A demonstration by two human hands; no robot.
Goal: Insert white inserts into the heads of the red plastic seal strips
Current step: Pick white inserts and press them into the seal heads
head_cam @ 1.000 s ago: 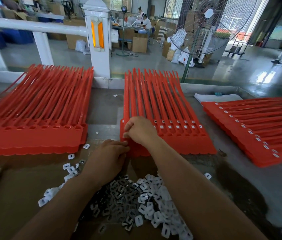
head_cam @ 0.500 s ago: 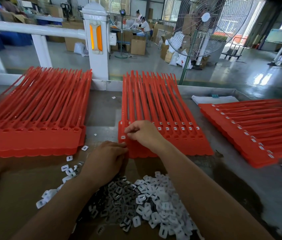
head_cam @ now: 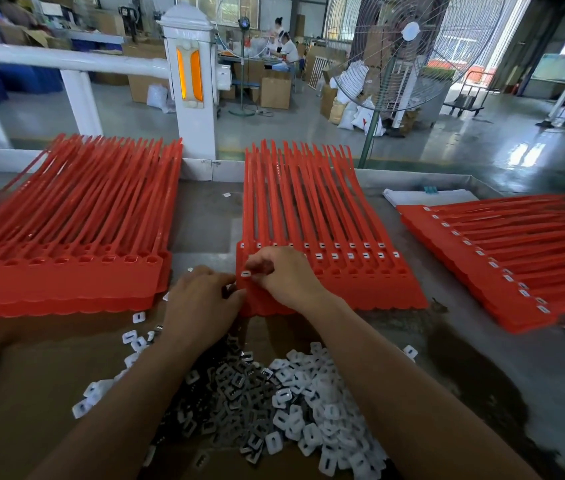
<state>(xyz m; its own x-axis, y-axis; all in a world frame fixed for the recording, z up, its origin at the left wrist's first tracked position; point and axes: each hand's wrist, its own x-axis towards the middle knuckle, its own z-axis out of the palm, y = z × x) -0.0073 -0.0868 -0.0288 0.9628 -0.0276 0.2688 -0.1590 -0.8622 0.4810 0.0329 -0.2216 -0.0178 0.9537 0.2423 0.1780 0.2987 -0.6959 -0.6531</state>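
At the near-left corner of the middle stack of long red plastic seal strips (head_cam: 308, 209), the right hand (head_cam: 286, 277) pinches a small white slotted insert (head_cam: 245, 274) against a head. What look like empty heads run rightward from it. The left hand (head_cam: 201, 303) curls against that corner, and I cannot tell whether it holds anything.

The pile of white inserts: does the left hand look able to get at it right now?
Probably yes: the pile of white inserts lies open just nearer than the left hand, with only the person's own forearms above it.
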